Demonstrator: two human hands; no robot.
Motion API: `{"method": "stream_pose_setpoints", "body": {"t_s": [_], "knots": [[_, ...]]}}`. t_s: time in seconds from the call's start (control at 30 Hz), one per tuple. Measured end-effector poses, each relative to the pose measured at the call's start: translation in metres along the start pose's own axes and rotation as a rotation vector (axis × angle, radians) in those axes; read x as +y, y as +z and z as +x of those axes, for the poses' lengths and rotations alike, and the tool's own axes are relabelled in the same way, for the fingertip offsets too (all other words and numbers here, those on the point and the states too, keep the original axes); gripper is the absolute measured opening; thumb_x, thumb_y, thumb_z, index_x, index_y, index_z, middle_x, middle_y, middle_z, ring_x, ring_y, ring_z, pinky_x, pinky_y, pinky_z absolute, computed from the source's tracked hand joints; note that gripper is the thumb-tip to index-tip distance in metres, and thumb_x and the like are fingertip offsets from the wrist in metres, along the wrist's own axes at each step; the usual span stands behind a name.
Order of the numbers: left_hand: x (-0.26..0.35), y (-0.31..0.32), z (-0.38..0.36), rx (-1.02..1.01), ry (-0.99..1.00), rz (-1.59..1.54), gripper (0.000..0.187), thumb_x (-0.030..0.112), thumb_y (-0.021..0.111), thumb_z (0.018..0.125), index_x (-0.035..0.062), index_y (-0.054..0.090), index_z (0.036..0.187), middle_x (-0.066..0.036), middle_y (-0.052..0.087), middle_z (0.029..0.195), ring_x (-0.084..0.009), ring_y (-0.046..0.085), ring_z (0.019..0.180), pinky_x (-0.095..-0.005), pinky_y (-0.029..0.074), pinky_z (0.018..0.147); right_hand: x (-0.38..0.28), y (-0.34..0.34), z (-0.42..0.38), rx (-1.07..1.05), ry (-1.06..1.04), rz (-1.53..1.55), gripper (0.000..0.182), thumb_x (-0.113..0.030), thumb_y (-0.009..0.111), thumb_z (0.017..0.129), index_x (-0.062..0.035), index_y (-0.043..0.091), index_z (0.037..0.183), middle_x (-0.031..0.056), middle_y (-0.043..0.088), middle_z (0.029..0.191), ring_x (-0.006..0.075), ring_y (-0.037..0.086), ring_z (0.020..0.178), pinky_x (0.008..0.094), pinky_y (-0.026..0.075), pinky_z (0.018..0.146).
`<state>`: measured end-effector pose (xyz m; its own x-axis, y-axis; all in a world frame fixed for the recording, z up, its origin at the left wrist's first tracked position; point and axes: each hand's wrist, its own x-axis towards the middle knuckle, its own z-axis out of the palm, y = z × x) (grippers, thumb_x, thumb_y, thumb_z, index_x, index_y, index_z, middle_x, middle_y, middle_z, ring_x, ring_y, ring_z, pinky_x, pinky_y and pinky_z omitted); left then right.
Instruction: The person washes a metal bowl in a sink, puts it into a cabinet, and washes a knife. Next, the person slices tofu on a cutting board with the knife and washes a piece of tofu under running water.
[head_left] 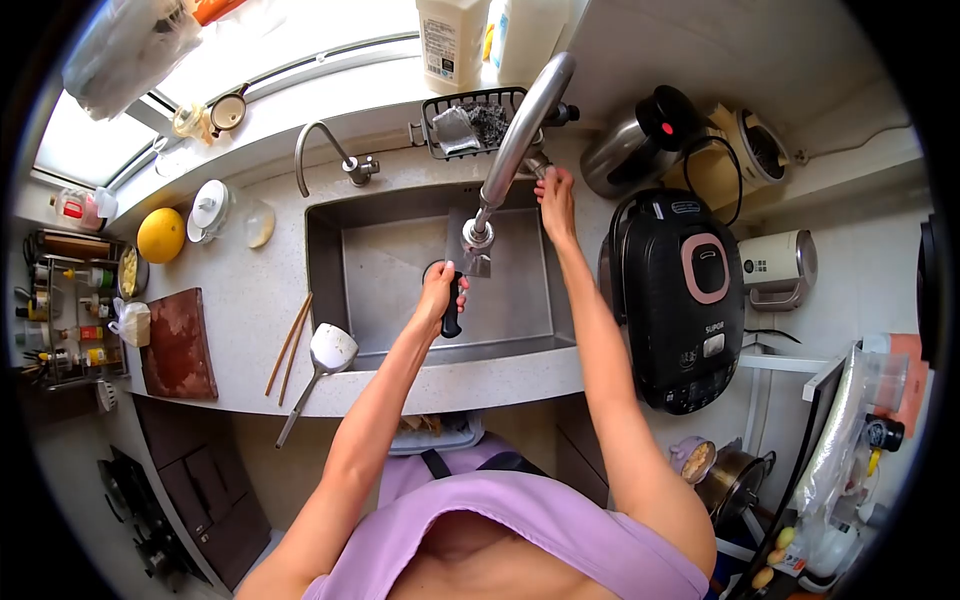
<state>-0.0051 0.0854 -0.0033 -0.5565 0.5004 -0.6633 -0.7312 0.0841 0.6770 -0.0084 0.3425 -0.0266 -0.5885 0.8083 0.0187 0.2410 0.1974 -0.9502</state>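
Note:
Over the steel sink (390,300), my left hand (441,293) is closed on the black handle of a knife (452,318). The knife's wide metal blade (477,262) points up and to the right, beneath the spout of the tall faucet (515,135). My right hand (556,204) is at the faucet's base on the right, its fingers closed round the lever (538,162). Whether water is running cannot be told.
Left of the sink lie chopsticks (290,348), a ladle (332,350), a red-brown board (178,345), a yellow fruit (161,236) and jars (210,212). A small curved tap (325,150) rises behind. A black cooker (680,300) and steel kettle (635,145) stand right.

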Motion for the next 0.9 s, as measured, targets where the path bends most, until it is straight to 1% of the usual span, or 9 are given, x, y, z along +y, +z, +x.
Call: {"method": "stream_pose_setpoints", "body": {"t_s": [0.07, 0.13, 0.2, 0.3, 0.5, 0.63, 0.7, 0.87, 0.9], "knots": [[0.004, 0.000, 0.003, 0.022, 0.028, 0.042, 0.023, 0.031, 0.037, 0.102, 0.0080, 0.040, 0.103, -0.005, 0.053, 0.074, -0.0118, 0.045, 0.047, -0.0255, 0.041, 0.040, 0.008, -0.002, -0.050, -0.093, -0.100, 0.035, 0.050, -0.042, 0.036, 0.101, 0.0012, 0.054, 0.117, 0.0171, 0.062, 0.110, 0.0298, 0.060, 0.105, 0.0365, 0.045, 0.092], [0.004, -0.003, 0.007, 0.017, 0.048, 0.059, 0.023, 0.031, 0.037, 0.102, 0.0075, 0.040, 0.103, -0.005, 0.053, 0.073, -0.0115, 0.045, 0.047, -0.0254, 0.041, 0.040, 0.002, 0.001, -0.098, -0.468, -0.342, 0.135, 0.049, -0.042, 0.035, 0.101, -0.0021, 0.050, 0.126, 0.0179, 0.056, 0.122, 0.0316, 0.052, 0.118, 0.0393, 0.036, 0.104], [0.004, -0.007, 0.006, 0.015, 0.059, 0.088, 0.024, 0.030, 0.037, 0.102, 0.0071, 0.041, 0.102, -0.004, 0.053, 0.073, -0.0111, 0.045, 0.047, -0.0253, 0.041, 0.040, -0.030, -0.005, -0.122, -0.950, -0.147, 0.087, 0.048, -0.037, 0.034, 0.101, -0.0038, 0.044, 0.134, 0.0189, 0.042, 0.139, 0.0332, 0.038, 0.132, 0.0431, 0.026, 0.112], [0.013, -0.006, -0.007, -0.043, 0.073, 0.114, 0.024, 0.030, 0.037, 0.102, 0.0065, 0.042, 0.100, -0.003, 0.052, 0.073, -0.0104, 0.045, 0.047, -0.0252, 0.041, 0.040, -0.011, 0.014, -0.108, -1.066, -0.434, -0.119, 0.050, -0.030, 0.039, 0.099, -0.0054, 0.036, 0.142, 0.0196, 0.030, 0.148, 0.0350, 0.028, 0.138, 0.0466, 0.022, 0.113], [0.015, -0.005, -0.038, -0.116, -0.008, 0.286, 0.026, 0.032, 0.035, 0.103, 0.0073, 0.043, 0.099, -0.002, 0.051, 0.074, -0.0095, 0.045, 0.047, -0.0248, 0.040, 0.040, 0.086, 0.042, -0.046, -0.840, -0.544, -0.601, 0.055, -0.024, 0.050, 0.091, -0.0041, 0.036, 0.140, 0.0197, 0.027, 0.150, 0.0350, 0.024, 0.140, 0.0513, 0.021, 0.113], [0.014, -0.005, -0.025, -0.112, 0.022, 0.250, 0.035, 0.041, 0.034, 0.103, 0.0081, 0.047, 0.104, -0.001, 0.052, 0.074, -0.0074, 0.043, 0.045, -0.0213, 0.038, 0.038, 0.054, 0.051, -0.081, -0.792, -0.713, -0.348, 0.067, -0.024, 0.058, 0.087, -0.0051, 0.030, 0.145, 0.0196, 0.026, 0.151, 0.0329, 0.022, 0.141, 0.0499, 0.021, 0.114], [0.015, -0.012, -0.011, -0.075, 0.018, 0.211, 0.039, 0.045, 0.033, 0.102, 0.0089, 0.047, 0.103, -0.001, 0.052, 0.074, -0.0077, 0.044, 0.045, -0.0220, 0.038, 0.038, 0.036, 0.046, -0.113, -0.787, -0.949, -0.284, 0.056, -0.025, 0.050, 0.092, -0.0037, 0.035, 0.142, 0.0196, 0.027, 0.151, 0.0337, 0.024, 0.140, 0.0495, 0.022, 0.113], [0.028, -0.045, -0.006, -0.064, 0.035, 0.216, 0.040, 0.048, 0.030, 0.101, 0.0124, 0.045, 0.095, -0.001, 0.052, 0.076, -0.0072, 0.044, 0.048, -0.0210, 0.038, 0.040, 0.035, -0.014, -0.157, -0.893, -0.545, -0.115, 0.044, -0.025, 0.038, 0.099, -0.0014, 0.044, 0.135, 0.0216, 0.034, 0.146, 0.0347, 0.033, 0.136, 0.0486, 0.026, 0.112], [0.031, -0.053, -0.005, -0.096, 0.003, 0.150, 0.030, 0.038, 0.036, 0.102, 0.0091, 0.044, 0.099, -0.005, 0.054, 0.070, -0.0144, 0.052, 0.049, -0.0279, 0.042, 0.042, 0.052, -0.025, -0.152, -0.900, -0.448, -0.490, 0.044, -0.026, 0.036, 0.100, -0.0011, 0.045, 0.135, 0.0218, 0.037, 0.144, 0.0334, 0.035, 0.135, 0.0458, 0.026, 0.112]]}}
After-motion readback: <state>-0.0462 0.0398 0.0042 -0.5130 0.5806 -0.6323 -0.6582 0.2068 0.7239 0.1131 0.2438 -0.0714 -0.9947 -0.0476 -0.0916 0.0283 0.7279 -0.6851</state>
